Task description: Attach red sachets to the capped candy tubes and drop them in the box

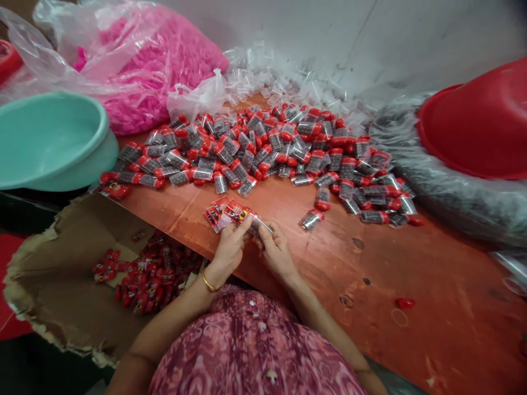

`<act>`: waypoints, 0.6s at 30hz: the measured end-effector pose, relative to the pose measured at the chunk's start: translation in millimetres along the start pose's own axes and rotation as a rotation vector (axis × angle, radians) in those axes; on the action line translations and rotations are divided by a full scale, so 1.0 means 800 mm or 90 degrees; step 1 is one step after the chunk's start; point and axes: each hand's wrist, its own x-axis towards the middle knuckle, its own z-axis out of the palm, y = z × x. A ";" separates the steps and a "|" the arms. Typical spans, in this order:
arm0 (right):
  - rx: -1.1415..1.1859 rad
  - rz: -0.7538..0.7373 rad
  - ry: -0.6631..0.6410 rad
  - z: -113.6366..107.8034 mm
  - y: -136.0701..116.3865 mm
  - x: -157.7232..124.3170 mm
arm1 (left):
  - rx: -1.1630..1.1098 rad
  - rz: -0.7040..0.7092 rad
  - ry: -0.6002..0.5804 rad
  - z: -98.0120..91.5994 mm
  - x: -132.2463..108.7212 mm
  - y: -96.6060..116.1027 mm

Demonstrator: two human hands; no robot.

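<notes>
My left hand (229, 249), with a gold bangle at the wrist, is closed on some small red printed labels (218, 213) that fan out past its fingers. Its thumb and fingertips also press at the red end of a small clear tube (260, 224) with dark contents. My right hand (278, 249) pinches the other end of that tube. Both hands meet just above the front edge of the table. Beyond them lies a heap of similar red-capped tubes (247, 145); one single tube (312, 219) lies nearer, to the right.
An open cardboard box (53, 285) with red labelled pieces (148, 280) stands below the red-brown table (313, 263). A turquoise basin (57, 142) and a bag of pink pieces (164, 66) are left. Clear empty tubes (284, 82) lie behind; a red tub (477, 120) rests right.
</notes>
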 end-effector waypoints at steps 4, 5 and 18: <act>-0.039 -0.024 0.003 -0.001 -0.005 0.003 | 0.066 0.006 -0.022 -0.008 0.007 -0.001; -0.031 -0.013 -0.001 0.000 -0.006 0.004 | 0.074 0.017 -0.026 -0.010 0.009 -0.002; 0.018 0.015 -0.098 -0.016 -0.020 0.008 | 0.074 -0.020 -0.112 0.001 0.000 0.004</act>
